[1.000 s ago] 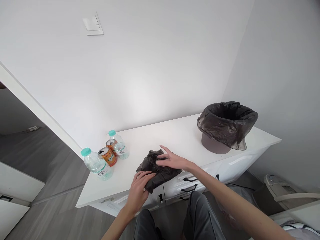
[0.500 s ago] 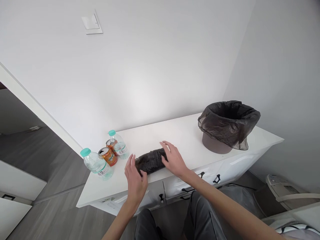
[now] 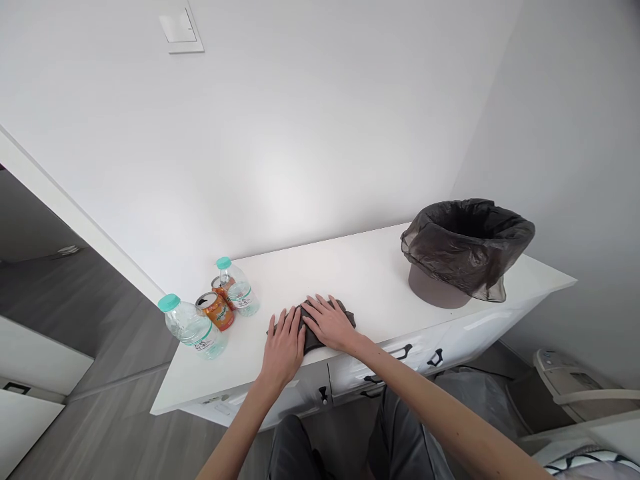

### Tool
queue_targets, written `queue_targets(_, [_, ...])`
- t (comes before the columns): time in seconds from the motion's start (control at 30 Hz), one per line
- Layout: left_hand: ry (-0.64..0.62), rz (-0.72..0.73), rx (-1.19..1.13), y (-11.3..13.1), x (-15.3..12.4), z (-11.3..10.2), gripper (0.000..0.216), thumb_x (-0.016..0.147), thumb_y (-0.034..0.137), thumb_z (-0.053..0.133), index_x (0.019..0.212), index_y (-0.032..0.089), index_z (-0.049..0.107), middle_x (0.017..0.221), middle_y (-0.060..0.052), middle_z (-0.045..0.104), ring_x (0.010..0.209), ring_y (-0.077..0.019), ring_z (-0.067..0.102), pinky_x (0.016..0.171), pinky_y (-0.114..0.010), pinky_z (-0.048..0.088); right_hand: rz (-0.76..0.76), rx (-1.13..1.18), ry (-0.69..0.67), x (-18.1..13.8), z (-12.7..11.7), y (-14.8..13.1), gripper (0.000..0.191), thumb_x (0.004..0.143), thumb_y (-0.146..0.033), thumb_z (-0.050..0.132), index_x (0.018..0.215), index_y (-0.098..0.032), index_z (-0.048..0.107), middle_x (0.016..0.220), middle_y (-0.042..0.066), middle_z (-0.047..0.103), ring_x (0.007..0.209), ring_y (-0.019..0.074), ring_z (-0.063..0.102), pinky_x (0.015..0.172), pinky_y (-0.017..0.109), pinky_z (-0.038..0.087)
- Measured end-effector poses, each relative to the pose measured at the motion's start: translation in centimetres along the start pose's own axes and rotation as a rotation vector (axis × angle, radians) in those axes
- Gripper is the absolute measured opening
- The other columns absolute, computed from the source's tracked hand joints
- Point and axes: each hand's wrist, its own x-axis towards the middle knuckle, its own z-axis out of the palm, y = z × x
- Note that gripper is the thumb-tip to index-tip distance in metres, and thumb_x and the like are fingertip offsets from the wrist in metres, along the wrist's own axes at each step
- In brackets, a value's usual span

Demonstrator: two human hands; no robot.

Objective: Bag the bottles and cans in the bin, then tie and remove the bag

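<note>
A dark plastic garbage bag (image 3: 313,341), folded into a small bundle, lies at the front of the white cabinet top. Flat on its left part rests my left hand (image 3: 284,345), fingers stretched out. My right hand (image 3: 330,324) presses on its right part, palm down with the fingers extended. Most of the bundle is hidden under both hands. To the left stand two clear bottles with teal caps, a nearer bottle (image 3: 194,328) and a farther bottle (image 3: 240,291). Between them are two orange drink cans, the front can (image 3: 217,312) with its top opened.
A bin (image 3: 435,288) lined with a dark bag (image 3: 463,257) stands at the right end of the cabinet top (image 3: 360,260). Behind is a white wall with a switch (image 3: 180,28). Black-handled drawers (image 3: 400,352) face my knees.
Both hands have come down and inward onto the bag. The raised, elongated roll is now flatter and shorter, mostly covered by my hands. The view has shifted slightly.
</note>
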Motion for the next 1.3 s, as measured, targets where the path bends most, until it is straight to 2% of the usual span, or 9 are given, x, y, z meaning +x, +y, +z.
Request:
queue_targets(0.27, [-0.007,0.009,0.010,-0.5,0.4,0.5,0.057,0.108,0.040,0.028,0.160,0.019,0.041,0.167,-0.008,0.036,0.156,-0.0305,0.031,0.128,-0.058,0.021,0.006,-0.009,0.020,-0.1,0.9,0.9,0.054,0.110,-0.045,0.029,0.157,-0.024,0.046,0.166,0.006,0.039,0.157,0.0274,0.027,0.130,0.054,0.009])
queue_targets(0.43, [-0.034,-0.001,-0.009,-0.9,0.3,0.7,0.058,0.109,0.043,0.027,0.160,0.019,0.040,0.165,-0.008,0.041,0.154,-0.0283,0.037,0.127,-0.056,0.027,0.006,-0.181,-0.031,0.0,0.6,0.7,0.059,0.111,-0.044,0.019,0.160,-0.019,0.042,0.167,0.006,0.036,0.158,0.0257,0.026,0.130,0.053,0.014])
queue_targets(0.57, [-0.049,0.007,-0.052,-1.7,-0.5,0.9,0.058,0.109,0.044,0.028,0.160,0.019,0.038,0.166,-0.008,0.040,0.156,-0.0269,0.033,0.127,-0.054,0.029,0.018,-0.307,-0.075,0.0,0.5,0.1,0.059,0.111,-0.041,0.017,0.160,-0.019,0.042,0.168,0.006,0.034,0.158,0.0273,0.026,0.129,0.055,0.017])
queue_targets(0.67, [-0.038,0.048,-0.110,-2.9,-1.7,0.8,0.055,0.109,0.040,0.029,0.162,0.024,0.034,0.170,-0.005,0.032,0.160,-0.0251,0.021,0.129,-0.054,0.026,0.091,-0.358,-0.033,-1.0,1.4,-1.7,0.058,0.110,-0.042,0.021,0.160,-0.020,0.043,0.169,0.010,0.031,0.158,0.0339,0.024,0.127,0.063,0.014])
queue_targets(0.73, [-0.013,0.034,-0.164,-3.8,-2.4,0.3,0.054,0.110,0.039,0.030,0.162,0.026,0.035,0.172,-0.003,0.027,0.161,-0.0244,0.014,0.130,-0.054,0.024,0.115,-0.363,0.005,-2.1,2.6,-3.7,0.060,0.109,-0.049,0.026,0.161,-0.024,0.040,0.172,0.010,0.023,0.159,0.0379,0.018,0.125,0.068,0.011])
queue_targets(0.83, [0.032,-0.069,-0.278,-4.5,-3.1,-0.7,0.051,0.110,0.040,0.029,0.157,0.025,0.041,0.172,-0.003,0.027,0.162,-0.0235,0.012,0.130,-0.053,0.025,0.108,-0.336,0.028,-3.9,4.5,-6.8,0.064,0.106,-0.058,0.031,0.163,-0.029,0.036,0.174,0.010,0.013,0.159,0.0430,0.009,0.121,0.075,0.007])
queue_targets(0.97, [0.105,-0.243,-0.387,-4.4,-3.0,-1.4,0.048,0.109,0.042,0.029,0.146,0.022,0.051,0.169,-0.006,0.034,0.161,-0.0229,0.019,0.130,-0.051,0.027,0.179,-0.308,-0.008,-4.2,4.7,-8.5,0.064,0.106,-0.060,0.029,0.160,-0.029,0.042,0.172,0.011,0.022,0.158,0.0439,0.012,0.120,0.076,0.005])
queue_targets(1.1, [0.183,-0.332,-0.406,-4.0,-2.8,-1.5,0.044,0.108,0.043,0.032,0.135,0.020,0.059,0.160,-0.010,0.048,0.157,-0.0253,0.030,0.127,-0.053,0.031,0.263,-0.350,-0.060,-1.7,2.3,-5.6,0.062,0.106,-0.057,0.029,0.161,-0.031,0.039,0.171,0.008,0.027,0.159,0.0402,0.014,0.121,0.073,0.001])
queue_targets(1.3, [0.180,-0.345,-0.384,-3.5,-2.8,-2.0,0.041,0.107,0.044,0.034,0.128,0.021,0.062,0.151,-0.011,0.058,0.151,-0.0269,0.041,0.123,-0.055,0.037,0.391,-0.472,-0.099,1.9,-3.0,3.1,0.062,0.108,-0.053,0.021,0.165,-0.030,0.031,0.172,0.005,0.024,0.159,0.0356,0.014,0.123,0.069,0.005])
